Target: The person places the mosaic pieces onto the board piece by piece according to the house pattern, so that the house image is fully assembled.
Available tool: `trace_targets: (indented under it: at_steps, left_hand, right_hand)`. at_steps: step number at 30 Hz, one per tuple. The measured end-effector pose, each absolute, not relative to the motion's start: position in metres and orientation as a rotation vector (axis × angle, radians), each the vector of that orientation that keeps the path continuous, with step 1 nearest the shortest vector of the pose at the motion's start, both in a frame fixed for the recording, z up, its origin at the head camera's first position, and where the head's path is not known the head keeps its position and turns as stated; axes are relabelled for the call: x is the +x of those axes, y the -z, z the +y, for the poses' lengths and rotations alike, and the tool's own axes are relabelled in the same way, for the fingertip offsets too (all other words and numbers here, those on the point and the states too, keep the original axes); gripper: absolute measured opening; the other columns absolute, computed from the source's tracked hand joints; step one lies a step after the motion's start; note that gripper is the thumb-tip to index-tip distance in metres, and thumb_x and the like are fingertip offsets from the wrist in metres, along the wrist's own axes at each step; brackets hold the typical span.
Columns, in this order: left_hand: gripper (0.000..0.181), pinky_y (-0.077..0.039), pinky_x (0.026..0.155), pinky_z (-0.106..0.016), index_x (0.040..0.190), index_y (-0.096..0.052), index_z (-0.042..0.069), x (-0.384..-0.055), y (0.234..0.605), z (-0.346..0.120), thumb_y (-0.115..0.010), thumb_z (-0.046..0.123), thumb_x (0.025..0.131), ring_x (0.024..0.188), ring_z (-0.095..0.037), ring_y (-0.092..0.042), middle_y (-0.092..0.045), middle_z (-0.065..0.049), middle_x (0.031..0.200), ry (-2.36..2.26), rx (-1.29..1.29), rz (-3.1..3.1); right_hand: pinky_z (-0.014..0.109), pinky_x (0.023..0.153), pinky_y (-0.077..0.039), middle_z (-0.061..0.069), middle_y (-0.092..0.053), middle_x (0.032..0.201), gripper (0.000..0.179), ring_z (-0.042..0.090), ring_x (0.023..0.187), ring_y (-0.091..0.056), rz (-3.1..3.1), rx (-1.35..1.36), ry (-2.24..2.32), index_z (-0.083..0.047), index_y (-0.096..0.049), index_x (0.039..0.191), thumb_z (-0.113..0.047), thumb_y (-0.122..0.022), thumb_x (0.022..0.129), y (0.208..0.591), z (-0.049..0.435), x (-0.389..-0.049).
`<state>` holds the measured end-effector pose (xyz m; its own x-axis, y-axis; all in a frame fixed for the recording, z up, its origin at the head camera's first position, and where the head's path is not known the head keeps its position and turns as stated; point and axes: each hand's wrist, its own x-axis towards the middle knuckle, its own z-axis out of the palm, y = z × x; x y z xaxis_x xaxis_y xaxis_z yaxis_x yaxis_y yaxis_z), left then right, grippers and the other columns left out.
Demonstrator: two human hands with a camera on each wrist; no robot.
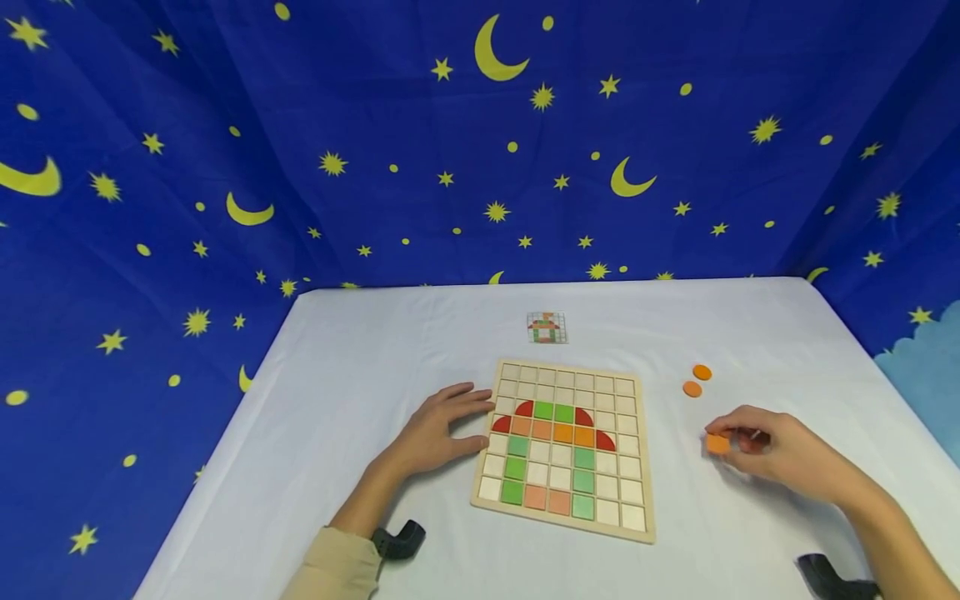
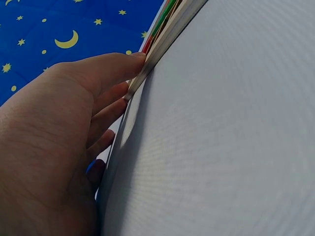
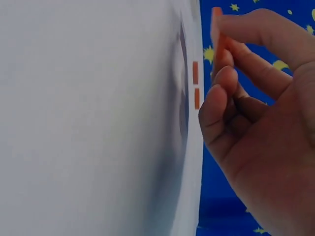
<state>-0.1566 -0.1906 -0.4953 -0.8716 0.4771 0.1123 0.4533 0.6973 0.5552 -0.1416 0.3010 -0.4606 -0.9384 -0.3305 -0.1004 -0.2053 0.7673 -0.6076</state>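
Between thumb and fingertips, the right hand (image 1: 776,450) pinches an orange square tile (image 1: 717,444), just above the cloth to the right of the board. The right wrist view shows this orange tile (image 3: 217,32) edge-on. A wooden grid board (image 1: 627,458) lies flat in the middle, with green, red, orange and salmon pieces in its cells. They form a mushroom-like or house-like pattern. Fingers fairly straight, the left hand (image 1: 435,433) touches the board's left edge. In the left wrist view, its thumb (image 2: 118,69) rests against the board's side (image 2: 170,37).
Two orange round pieces (image 1: 702,372) lie on the white cloth (image 1: 375,350) right of the board. Behind the board is a small picture card (image 1: 547,327) with a gridded pattern. A blue curtain (image 1: 420,125) with stars and moons hangs at the back and sides.
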Motion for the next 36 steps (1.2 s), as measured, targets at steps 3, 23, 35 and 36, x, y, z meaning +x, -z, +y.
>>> trace_targets:
  at_steps: [3, 23, 35, 36]
  left_hand:
    - [0.054, -0.024, 0.110, -0.044, 0.135, -0.058, 0.028, -0.157, 0.495, -0.191, -0.068, 0.050, 0.086, 0.139, -0.010, -0.024, -0.043, 0.018, 0.144, -0.919, 0.788, 2.853]
    - [0.054, -0.024, 0.110, -0.042, 0.134, -0.059, 0.029, -0.157, 0.495, -0.191, -0.069, 0.049, 0.085, 0.139, -0.007, -0.024, -0.042, 0.021, 0.144, -0.923, 0.765, 2.850]
    - [0.054, -0.023, 0.110, -0.041, 0.134, -0.059, 0.029, -0.157, 0.496, -0.191, -0.069, 0.049, 0.085, 0.139, -0.007, -0.024, -0.042, 0.021, 0.144, -0.916, 0.763, 2.854]
    - [0.054, -0.023, 0.110, -0.041, 0.134, -0.059, 0.029, -0.157, 0.496, -0.191, -0.069, 0.049, 0.085, 0.139, -0.007, -0.024, -0.042, 0.021, 0.144, -0.916, 0.765, 2.855]
  right_hand:
    - [0.025, 0.063, -0.044, -0.004, -0.057, 0.084, 0.029, 0.012, 0.076, -0.050, 2.767, -0.481, 0.945, -0.020, -0.070, 0.108, -0.026, -0.079, 0.081, 0.459, 0.294, -0.147]
    - [0.025, 0.063, -0.043, -0.005, -0.059, 0.088, 0.030, 0.013, 0.078, -0.050, 2.777, -0.693, 0.972, -0.021, -0.069, 0.106, -0.007, -0.075, 0.079, 0.457, 0.258, -0.175]
    - [0.025, 0.062, -0.045, -0.002, -0.058, 0.088, 0.033, 0.016, 0.077, -0.052, 2.729, -0.819, 1.033, -0.011, -0.069, 0.110, -0.002, -0.073, 0.079, 0.456, 0.233, -0.193]
    - [0.025, 0.062, -0.045, -0.002, -0.059, 0.089, 0.032, 0.015, 0.077, -0.052, 2.724, -0.825, 1.036, -0.011, -0.069, 0.110, -0.002, -0.073, 0.079, 0.456, 0.231, -0.195]
